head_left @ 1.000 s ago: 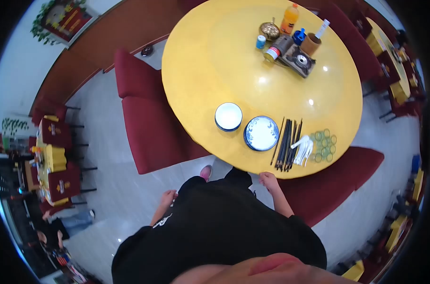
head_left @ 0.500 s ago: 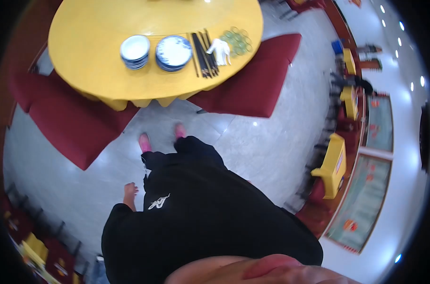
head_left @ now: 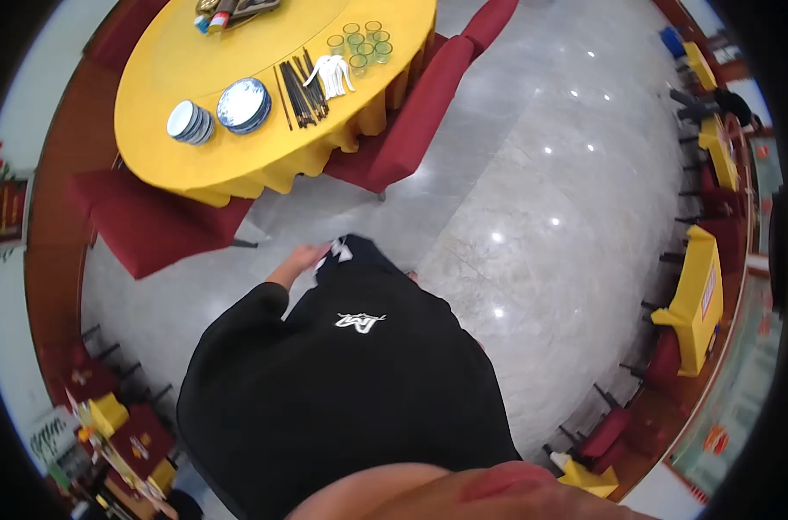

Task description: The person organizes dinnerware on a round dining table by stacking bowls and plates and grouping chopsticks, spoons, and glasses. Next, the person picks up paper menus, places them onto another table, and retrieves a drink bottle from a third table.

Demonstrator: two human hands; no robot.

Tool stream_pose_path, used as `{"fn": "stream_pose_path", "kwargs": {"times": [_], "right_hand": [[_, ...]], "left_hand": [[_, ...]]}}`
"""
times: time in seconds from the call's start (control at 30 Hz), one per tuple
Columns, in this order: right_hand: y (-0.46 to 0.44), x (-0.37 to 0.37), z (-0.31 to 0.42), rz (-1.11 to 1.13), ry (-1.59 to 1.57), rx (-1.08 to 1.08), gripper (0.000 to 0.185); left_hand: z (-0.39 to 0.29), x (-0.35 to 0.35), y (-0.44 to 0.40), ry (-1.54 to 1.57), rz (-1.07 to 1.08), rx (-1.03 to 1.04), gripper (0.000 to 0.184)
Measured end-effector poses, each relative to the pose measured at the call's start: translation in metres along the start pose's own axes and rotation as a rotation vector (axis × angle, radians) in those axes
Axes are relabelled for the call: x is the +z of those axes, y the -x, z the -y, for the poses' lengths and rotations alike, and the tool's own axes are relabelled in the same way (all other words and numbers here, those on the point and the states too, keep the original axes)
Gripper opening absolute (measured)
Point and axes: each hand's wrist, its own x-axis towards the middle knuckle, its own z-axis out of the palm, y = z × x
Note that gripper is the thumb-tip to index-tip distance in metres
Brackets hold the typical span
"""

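Note:
My left hand (head_left: 306, 256) hangs beside my dark trousers, blurred, and whether its fingers hold anything is unclear. Of my right hand only a bit of skin (head_left: 413, 276) shows at the far side of my body; its fingers are hidden. Neither hand touches the round yellow table (head_left: 238, 165). On that table stand a stack of bowls (head_left: 190, 123), a stack of blue-and-white plates (head_left: 243, 106), a spread of dark chopsticks (head_left: 300, 94), white spoons (head_left: 332, 76) and several green glasses (head_left: 359, 48).
One red chair (head_left: 160, 221) is at the table's left, another (head_left: 420, 113) at its right. A bottle (head_left: 221, 17) lies near the table's centre. Yellow-covered tables (head_left: 697, 299) line the right wall, where a person (head_left: 732, 106) is near the upper tables.
The view has turned to the right, so the round table now sits at the upper left. My right hand has left the table edge, and my left hand is now close to my trousers.

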Motion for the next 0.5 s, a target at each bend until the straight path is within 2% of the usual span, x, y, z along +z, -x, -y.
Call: {"fn": "stream_pose_path", "kwargs": {"times": [0.03, 0.07, 0.1, 0.2, 0.23, 0.33, 0.37, 0.4, 0.47, 0.5], "right_hand": [[-0.019, -0.023, 0.013, -0.024, 0.043, -0.011, 0.033], [-0.003, -0.049, 0.080, -0.007, 0.077, -0.016, 0.033], [0.014, -0.075, 0.159, 0.005, -0.297, 0.024, 0.032], [-0.077, -0.143, 0.265, 0.080, -0.372, -0.157, 0.038], [-0.107, -0.163, 0.287, 0.087, -0.397, -0.248, 0.037], [-0.181, -0.217, 0.343, -0.052, -0.449, -0.213, 0.033], [-0.204, -0.236, 0.343, -0.049, -0.402, -0.232, 0.032], [-0.211, -0.254, 0.351, -0.052, -0.272, -0.206, 0.030], [-0.232, -0.281, 0.326, -0.052, -0.198, -0.202, 0.036], [-0.226, -0.301, 0.328, -0.012, -0.054, -0.171, 0.036]], "left_hand": [[-0.056, 0.011, 0.011, 0.116, 0.008, -0.047, 0.031], [-0.099, 0.019, 0.016, 0.122, 0.051, 0.027, 0.032], [-0.143, 0.030, 0.022, 0.152, 0.054, 0.139, 0.033], [-0.259, 0.066, 0.024, 0.128, -0.020, 0.485, 0.031], [-0.288, 0.076, 0.024, 0.141, -0.023, 0.468, 0.031], [-0.376, 0.113, -0.021, -0.066, -0.015, 0.656, 0.028], [-0.403, 0.127, -0.046, 0.020, 0.074, 0.656, 0.026], [-0.443, 0.131, -0.054, 0.037, 0.174, 0.550, 0.025], [-0.517, 0.132, -0.074, 0.009, 0.197, 0.497, 0.028], [-0.549, 0.133, -0.089, 0.052, 0.194, 0.579, 0.029]]}}
